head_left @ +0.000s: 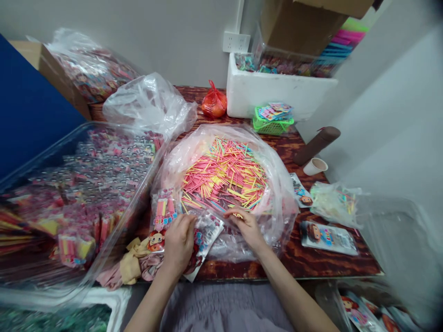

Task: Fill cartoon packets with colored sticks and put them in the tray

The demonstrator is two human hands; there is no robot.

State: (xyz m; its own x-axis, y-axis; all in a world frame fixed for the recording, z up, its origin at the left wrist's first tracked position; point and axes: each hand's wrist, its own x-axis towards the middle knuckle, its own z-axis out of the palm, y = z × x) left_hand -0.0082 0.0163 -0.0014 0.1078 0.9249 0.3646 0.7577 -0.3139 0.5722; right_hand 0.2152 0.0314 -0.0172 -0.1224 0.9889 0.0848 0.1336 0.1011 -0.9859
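My left hand is closed, its thumb and fingers pinched at the edge of a silver-and-clear printed packet. My right hand is curled around a few thin sticks whose pale yellow ends show, just right of the packet's top. Beyond both hands lies a large clear plastic bag, its mouth rolled wide around a heap of pink, yellow and green sticks. Left of my left hand, a packet with pink and yellow sticks lies beside the bag; my hand partly covers its printed lower part.
A clear tub of filled packets stands at left, with crumpled cloths by its corner. At right are a printed packet, a bag of sticks, a paper cup and a brown bottle. A green basket sits behind.
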